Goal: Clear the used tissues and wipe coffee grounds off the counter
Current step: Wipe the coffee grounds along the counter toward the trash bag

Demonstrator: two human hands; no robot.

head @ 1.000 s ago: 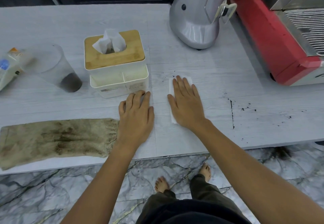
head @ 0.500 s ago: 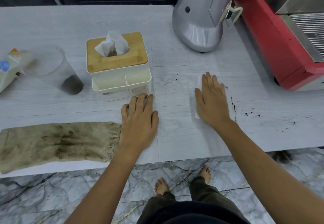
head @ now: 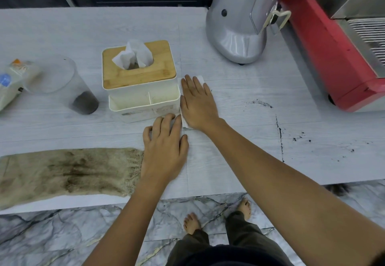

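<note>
The person stands at the desk (head: 62, 28) with both palms down on it. The right hand (head: 198, 103) lies flat on a white tissue (head: 199, 78), of which only an upper corner and a thin left edge show. Its fingers (head: 194, 84) are stretched out and close together, not curled around anything, so the tissue is pressed under the palm and not gripped. I think this is done so the whole sheet drags over the surface like a wiping pad. The hand is just beside the right wall of the tissue box (head: 143, 91), nearly touching it.

The left hand (head: 164, 153) rests flat too, fingers slightly spread, with its tips near the front of the box. I cannot see anything under it. It seems to be there for support while the body leans forward, and it partly lies on the fringe of the stained cloth (head: 66, 174).

The coffee grounds (head: 280, 138) are well apart from the tissue, to the right: a thin dark line across the desk, some specks beyond it, and a small smear (head: 261, 103) further up. So this dirty part is not yet wiped, and the tissue would have to travel right to reach it. A clear cup (head: 66, 84) with dark residue stands left of the box, and the silver grinder (head: 235, 26) and the red machine (head: 333, 57) stand at the back.
</note>
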